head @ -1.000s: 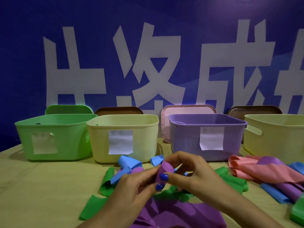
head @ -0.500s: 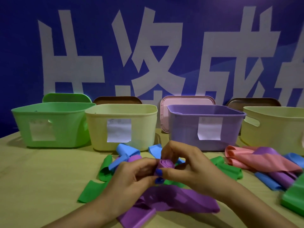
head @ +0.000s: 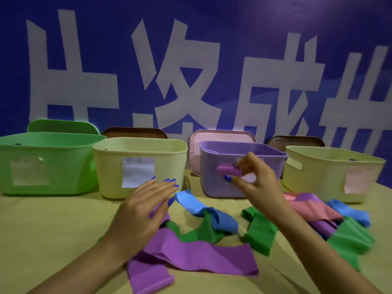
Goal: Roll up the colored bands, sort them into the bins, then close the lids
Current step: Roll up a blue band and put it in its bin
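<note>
Tight purple band roll (head: 228, 169) before smooth purple bin (head: 214, 166)

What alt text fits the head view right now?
The right hand pinches a rolled purple band in front of the open purple bin. The left hand hovers open over loose bands on the table.

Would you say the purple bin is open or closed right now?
Open: the purple bin shows its bare rim and inside, with a pink lid standing behind it.
</note>
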Available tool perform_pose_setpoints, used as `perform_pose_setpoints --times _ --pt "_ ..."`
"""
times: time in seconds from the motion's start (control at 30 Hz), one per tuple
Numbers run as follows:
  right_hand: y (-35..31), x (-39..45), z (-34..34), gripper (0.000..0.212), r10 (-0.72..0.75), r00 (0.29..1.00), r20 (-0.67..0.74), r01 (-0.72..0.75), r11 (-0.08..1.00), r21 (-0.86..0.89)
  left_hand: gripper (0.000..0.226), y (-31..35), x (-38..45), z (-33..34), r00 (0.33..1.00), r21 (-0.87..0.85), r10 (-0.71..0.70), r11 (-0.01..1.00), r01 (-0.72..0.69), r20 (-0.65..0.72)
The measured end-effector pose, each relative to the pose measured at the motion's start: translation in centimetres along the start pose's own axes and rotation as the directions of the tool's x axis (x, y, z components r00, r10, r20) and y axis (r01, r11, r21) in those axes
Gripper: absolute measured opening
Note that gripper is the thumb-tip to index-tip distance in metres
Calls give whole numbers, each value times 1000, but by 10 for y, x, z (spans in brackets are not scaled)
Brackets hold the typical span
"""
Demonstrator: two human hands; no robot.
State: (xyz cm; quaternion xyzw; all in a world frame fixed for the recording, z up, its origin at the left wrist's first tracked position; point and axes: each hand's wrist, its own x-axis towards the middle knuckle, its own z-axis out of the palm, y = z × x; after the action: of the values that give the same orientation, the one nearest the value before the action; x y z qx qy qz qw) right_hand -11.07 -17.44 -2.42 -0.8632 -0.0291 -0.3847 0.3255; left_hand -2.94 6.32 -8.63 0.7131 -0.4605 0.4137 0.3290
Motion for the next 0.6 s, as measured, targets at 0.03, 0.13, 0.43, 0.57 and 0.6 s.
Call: perform_pose_setpoints --times 0.03,0.13,0.43,0.57,0.6 --pt "6 8 3 25 -4 994 -108 -8 994 -105 34 -6 0 0 1000 42 -17 999 18 -3" --pt "9 43 17 23 16 963 -269 -71 978 -197 31 -17 2 -1 996 92 -92 991 92 -5" --pt "14 103 43 43 414 882 -224 -471 780 -412 55 -37 -6 5 982 118 -190 975 186 21" --pt "-5 96 59 75 416 908 -51 -388 790 -475 55 -36 -7 8 982 87 -186 979 184 13" --pt "-10 89 64 73 351 936 -32 -320 807 -496 54 -36 -7 9 982 76 -189 979 188 14"
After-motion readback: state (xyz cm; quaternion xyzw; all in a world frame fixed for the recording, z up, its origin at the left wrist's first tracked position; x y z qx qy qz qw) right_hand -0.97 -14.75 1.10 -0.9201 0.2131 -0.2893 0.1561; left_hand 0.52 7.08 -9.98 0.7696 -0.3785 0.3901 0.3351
